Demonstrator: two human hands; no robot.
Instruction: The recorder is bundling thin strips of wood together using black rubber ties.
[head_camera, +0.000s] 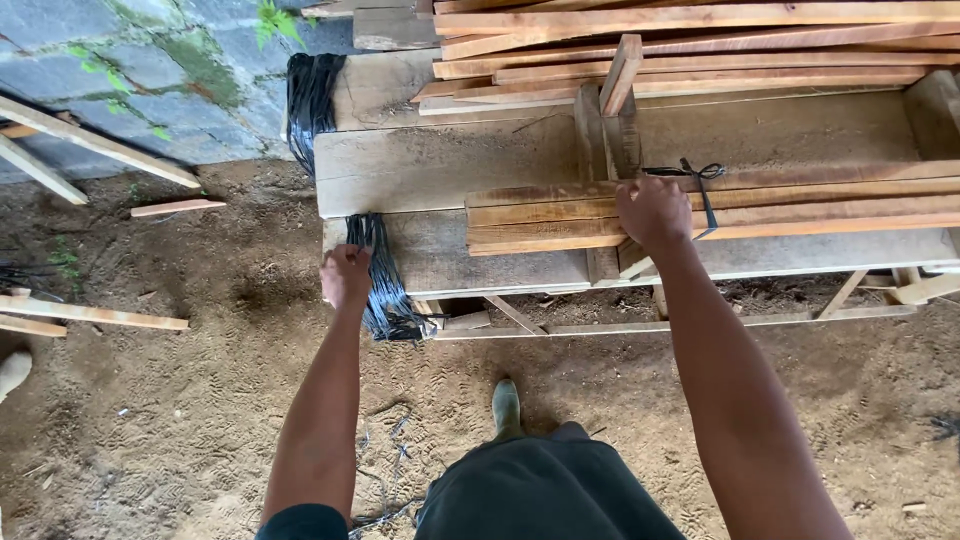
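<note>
Left hand (345, 275) clenched at near-left corner of plank stack (440, 170), just beside black strapping (385, 285); what it grips, cannot tell. Right hand (652, 212) pressing down, fingers curled over bundle of slats (800, 205), middle of stack. Risks, as I judge: splinters from rough edges; slats sliding off if tie (703, 180) slips; loose offcut (620, 75) toppling. Count: two hands, two black strap wraps, one black tie, one boot (506, 405) on dirt floor (180, 420), five or so stray sticks left.

Wooden slats (700, 210) on stacked planks (450, 160)
</note>
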